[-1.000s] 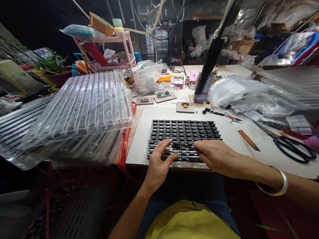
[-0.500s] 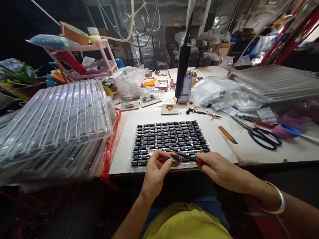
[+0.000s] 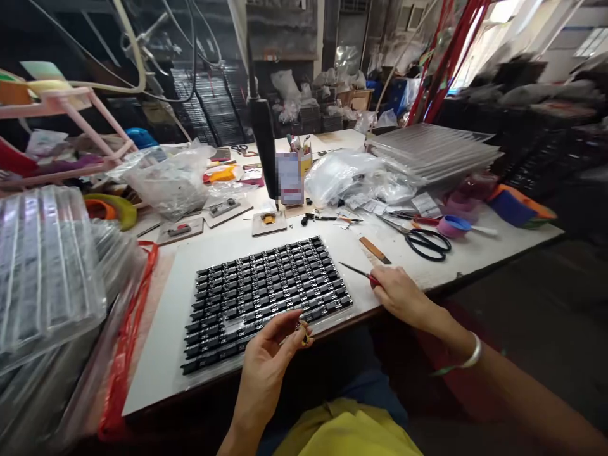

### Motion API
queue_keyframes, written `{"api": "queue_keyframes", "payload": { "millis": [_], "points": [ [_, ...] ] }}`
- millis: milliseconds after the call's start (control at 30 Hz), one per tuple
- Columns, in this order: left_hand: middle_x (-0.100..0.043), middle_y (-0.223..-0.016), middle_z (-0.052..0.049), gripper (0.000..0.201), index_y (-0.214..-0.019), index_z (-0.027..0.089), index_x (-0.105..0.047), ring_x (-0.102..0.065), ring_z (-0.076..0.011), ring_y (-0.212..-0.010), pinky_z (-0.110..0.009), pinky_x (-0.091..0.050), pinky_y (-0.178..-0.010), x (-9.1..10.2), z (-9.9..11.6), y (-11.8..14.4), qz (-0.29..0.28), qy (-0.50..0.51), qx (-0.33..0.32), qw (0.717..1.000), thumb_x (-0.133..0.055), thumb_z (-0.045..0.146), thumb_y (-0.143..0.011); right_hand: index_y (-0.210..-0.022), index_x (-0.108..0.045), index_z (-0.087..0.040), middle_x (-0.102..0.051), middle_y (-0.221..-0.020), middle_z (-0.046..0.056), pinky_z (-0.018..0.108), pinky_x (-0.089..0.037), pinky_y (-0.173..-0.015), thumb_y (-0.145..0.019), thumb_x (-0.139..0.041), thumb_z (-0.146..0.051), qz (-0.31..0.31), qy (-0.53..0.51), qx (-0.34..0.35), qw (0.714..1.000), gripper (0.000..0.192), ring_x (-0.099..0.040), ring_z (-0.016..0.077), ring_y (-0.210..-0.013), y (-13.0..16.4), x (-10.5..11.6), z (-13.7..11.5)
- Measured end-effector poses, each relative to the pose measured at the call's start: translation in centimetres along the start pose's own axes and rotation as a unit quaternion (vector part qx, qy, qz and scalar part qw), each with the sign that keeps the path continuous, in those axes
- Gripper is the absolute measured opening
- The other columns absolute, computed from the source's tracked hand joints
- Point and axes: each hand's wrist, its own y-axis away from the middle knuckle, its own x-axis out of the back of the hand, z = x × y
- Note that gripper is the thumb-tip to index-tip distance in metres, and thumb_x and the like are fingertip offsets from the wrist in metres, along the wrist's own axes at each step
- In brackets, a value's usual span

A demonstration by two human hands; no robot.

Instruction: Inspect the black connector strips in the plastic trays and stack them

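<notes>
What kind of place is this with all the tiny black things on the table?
It looks like a small assembly workshop. A tray of small black parts lies on the worktable, stacks of clear plastic trays sit at the far side, and the right hand holds a thin red-handled tool.

Dim foreground, window glare upper right, warped edges.

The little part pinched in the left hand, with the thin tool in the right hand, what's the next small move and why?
Probably bring the thin tool over to the small part. The left hand holds that part above the tray of black components, near the table's front edge, while the right hand holds the tool off to the side, its tip well clear of the part.
</notes>
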Motion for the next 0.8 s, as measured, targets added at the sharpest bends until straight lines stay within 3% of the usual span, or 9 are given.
{"api": "queue_keyframes", "payload": {
  "millis": [67, 167, 267, 400, 533, 633, 733, 800],
  "points": [
    [-0.071, -0.089, -0.006, 0.033, -0.099, 0.018, -0.068, -0.067, -0.0173, -0.082, -0.028, -0.056, -0.076, -0.1, -0.2, -0.1, -0.003, -0.02, -0.01, 1.0, -0.075, 0.036, -0.072, -0.094, -0.057, -0.012, -0.06, -0.107, 0.017, 0.04, -0.035, -0.082, -0.087, -0.04, -0.018, 0.027, 0.02, -0.01, 0.999, 0.019, -0.051, 0.0249, -0.097, -0.7, -0.5, 1.2],
    [-0.07, -0.087, -0.004, 0.026, -0.093, 0.019, -0.069, -0.066, -0.0161, -0.084, -0.024, -0.053, -0.079, 0.0, -0.3, 0.0, 0.001, -0.053, -0.044, 0.998, -0.074, 0.034, -0.072, -0.103, -0.061, -0.019, -0.056, -0.124, 0.013, 0.039, -0.035, -0.085, -0.089, -0.049, -0.037, 0.039, 0.038, 0.009, 0.998, 0.026, -0.048, 0.0248, -0.109, -2.2, -0.2, 2.9],
    [-0.069, -0.089, -0.004, 0.024, -0.091, 0.02, -0.069, -0.064, -0.0166, -0.086, -0.024, -0.053, -0.078, 0.4, -0.2, 0.1, 0.015, -0.075, -0.066, 0.995, -0.074, 0.034, -0.071, -0.098, -0.063, -0.017, -0.064, -0.104, 0.011, 0.032, -0.038, -0.079, -0.095, -0.038, -0.039, 0.074, 0.068, -0.049, 0.994, 0.033, -0.056, 0.0186, -0.093, -4.2, 1.5, 6.1],
    [-0.07, -0.095, -0.005, 0.028, -0.092, 0.02, -0.069, -0.064, -0.0188, -0.091, -0.025, -0.053, -0.081, 1.0, -0.1, 0.2, 0.041, -0.09, -0.068, 0.993, -0.076, 0.034, -0.069, -0.084, -0.063, -0.009, -0.064, -0.086, 0.017, 0.032, -0.04, -0.072, -0.094, -0.035, -0.027, 0.131, 0.116, -0.148, 0.973, 0.035, -0.059, 0.0186, -0.079, -6.0, 4.4, 12.0],
    [-0.069, -0.089, -0.003, 0.026, -0.091, 0.02, -0.067, -0.063, -0.0152, -0.085, -0.023, -0.052, -0.078, 0.8, -0.1, 0.8, 0.057, -0.084, -0.08, 0.992, -0.076, 0.03, -0.069, -0.061, -0.058, -0.014, -0.057, -0.06, 0.011, 0.034, -0.04, -0.061, -0.091, -0.042, -0.043, 0.136, 0.126, -0.13, 0.974, 0.044, -0.058, 0.0183, -0.064, -7.3, 5.5, 16.0],
    [-0.067, -0.087, -0.002, 0.03, -0.094, 0.019, -0.064, -0.062, -0.0136, -0.08, -0.023, -0.052, -0.074, 0.5, -0.1, 1.3, 0.071, -0.062, -0.085, 0.992, -0.077, 0.027, -0.068, -0.044, -0.045, -0.019, -0.037, -0.041, 0.001, 0.035, -0.036, -0.049, -0.085, -0.044, -0.059, 0.14, 0.122, -0.103, 0.977, 0.056, -0.047, 0.0147, -0.043, -9.2, 5.1, 17.8],
    [-0.063, -0.084, -0.001, 0.03, -0.09, 0.019, -0.06, -0.06, -0.0136, -0.08, -0.024, -0.051, -0.073, 0.5, -0.2, 1.6, 0.096, -0.055, -0.09, 0.99, -0.077, 0.024, -0.066, -0.041, -0.038, -0.021, -0.025, -0.037, -0.003, 0.035, -0.033, -0.045, -0.078, -0.047, -0.065, 0.158, 0.121, -0.085, 0.976, 0.058, -0.038, 0.0123, -0.036, -11.0, 4.9, 19.0],
    [-0.061, -0.082, 0.0, 0.029, -0.087, 0.018, -0.058, -0.059, -0.0131, -0.079, -0.024, -0.05, -0.073, 0.6, -0.3, 1.7, 0.106, -0.062, -0.088, 0.989, -0.077, 0.023, -0.066, -0.044, -0.04, -0.021, -0.031, -0.04, -0.001, 0.035, -0.032, -0.046, -0.078, -0.048, -0.062, 0.172, 0.122, -0.083, 0.974, 0.054, -0.041, 0.013, -0.038, -11.4, 5.2, 19.1]
  ]
}}
